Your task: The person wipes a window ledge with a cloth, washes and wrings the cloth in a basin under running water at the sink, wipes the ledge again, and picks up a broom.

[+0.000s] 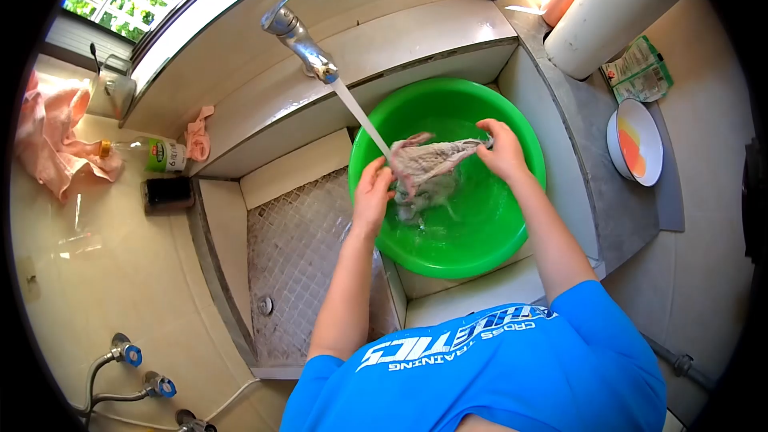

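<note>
A wet greyish cleaning cloth (436, 164) with pinkish edges is stretched between my hands above a green plastic basin (472, 260). My right hand (506, 156) pinches the cloth's right corner near the basin's right side. At its left edge, my left hand (373, 196) has curled fingers on the cloth. From the chrome tap (308, 52), a stream of water runs down onto the left part of the cloth. The cloth's lower part hangs into the shallow water in the basin, where the surface is splashing.
The basin stands in a tiled sink (300, 248) with a drain (265, 305). On the left ledge are a pink cloth (60, 140), a clear bottle (160, 154) and a dark box (168, 194). A white bowl (634, 142) and a green packet (640, 70) lie right.
</note>
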`<action>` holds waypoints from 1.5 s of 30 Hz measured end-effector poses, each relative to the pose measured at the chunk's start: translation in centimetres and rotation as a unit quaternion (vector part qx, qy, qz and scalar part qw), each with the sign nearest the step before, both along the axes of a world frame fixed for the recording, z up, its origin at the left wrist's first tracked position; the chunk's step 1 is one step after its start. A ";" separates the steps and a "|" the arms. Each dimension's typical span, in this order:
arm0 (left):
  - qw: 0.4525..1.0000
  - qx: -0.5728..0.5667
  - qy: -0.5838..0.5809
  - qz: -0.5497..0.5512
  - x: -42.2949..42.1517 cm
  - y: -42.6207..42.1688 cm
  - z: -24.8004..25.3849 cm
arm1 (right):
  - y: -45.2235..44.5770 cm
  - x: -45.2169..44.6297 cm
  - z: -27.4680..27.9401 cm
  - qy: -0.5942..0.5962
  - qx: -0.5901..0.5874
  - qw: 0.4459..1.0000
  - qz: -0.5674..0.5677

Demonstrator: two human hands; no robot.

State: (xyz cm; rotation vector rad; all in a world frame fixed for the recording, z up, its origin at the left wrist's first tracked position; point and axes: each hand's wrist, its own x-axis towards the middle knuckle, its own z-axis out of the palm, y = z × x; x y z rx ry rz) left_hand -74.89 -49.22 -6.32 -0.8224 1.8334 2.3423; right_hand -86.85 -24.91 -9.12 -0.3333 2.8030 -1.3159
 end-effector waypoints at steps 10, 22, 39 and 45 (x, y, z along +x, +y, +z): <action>0.980 0.126 -0.152 0.019 -1.8 3.0 -8.5 | -7.9 5.4 -9.7 -0.099 0.062 0.972 0.204; 0.970 -0.214 0.024 -0.110 0.9 2.9 -9.5 | -4.6 3.2 8.7 -0.172 -0.107 0.945 0.259; 0.990 -0.028 -0.135 0.018 -1.6 1.2 -4.4 | -0.3 -2.1 -7.1 -0.175 -0.043 0.976 -0.121; 0.960 0.223 -0.141 0.097 -1.7 1.9 -9.3 | -10.0 5.6 -5.8 -0.211 -0.143 0.963 0.087</action>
